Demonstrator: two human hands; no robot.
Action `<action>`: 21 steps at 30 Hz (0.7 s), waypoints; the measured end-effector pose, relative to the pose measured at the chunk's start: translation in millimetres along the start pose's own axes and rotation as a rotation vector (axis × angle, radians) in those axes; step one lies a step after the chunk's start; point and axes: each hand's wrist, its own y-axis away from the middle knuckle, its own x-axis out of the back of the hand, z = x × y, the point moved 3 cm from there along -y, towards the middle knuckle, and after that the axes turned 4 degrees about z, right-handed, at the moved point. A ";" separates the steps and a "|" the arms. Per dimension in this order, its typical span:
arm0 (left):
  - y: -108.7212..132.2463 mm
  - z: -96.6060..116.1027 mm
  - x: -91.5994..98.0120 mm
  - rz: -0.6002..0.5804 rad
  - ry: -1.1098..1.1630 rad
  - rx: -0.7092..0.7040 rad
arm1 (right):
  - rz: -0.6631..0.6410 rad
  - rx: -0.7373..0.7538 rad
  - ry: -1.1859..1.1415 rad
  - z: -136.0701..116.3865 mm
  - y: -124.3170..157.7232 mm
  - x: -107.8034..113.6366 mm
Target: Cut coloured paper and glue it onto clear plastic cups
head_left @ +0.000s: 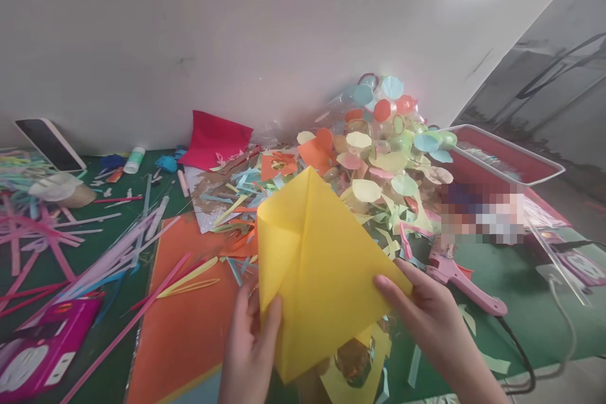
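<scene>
A pale board stands along the far side at twelve o'clock, behind a green counter. With the yellow paper as the clock's centre, a heap of clear plastic pieces topped with coloured paper lies at one o'clock, and an orange sheet at nine. The yellow paper itself is held up over the counter, creased, its left side curling over. A crimson sheet leans between ten and eleven.

The left hand grips the paper's edge at eight o'clock — thumb in front, fingers behind. The right hand pinches the corner at three between thumb and fingers. Farther out at three is a pink glue gun; at ten, a phone leans near a small white-and-green bottle.
</scene>
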 end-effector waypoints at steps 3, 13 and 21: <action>4.4 3.5 3.8 0.039 0.014 -0.005 | -0.029 -0.031 0.047 14.2 -0.4 3.4; -13.0 0.6 22.0 0.074 -0.182 -0.065 | -0.287 -0.144 -0.013 16.5 -7.0 2.9; -10.3 6.7 15.9 -0.002 -0.214 -0.110 | -0.482 -0.411 -0.266 4.1 -20.2 -3.1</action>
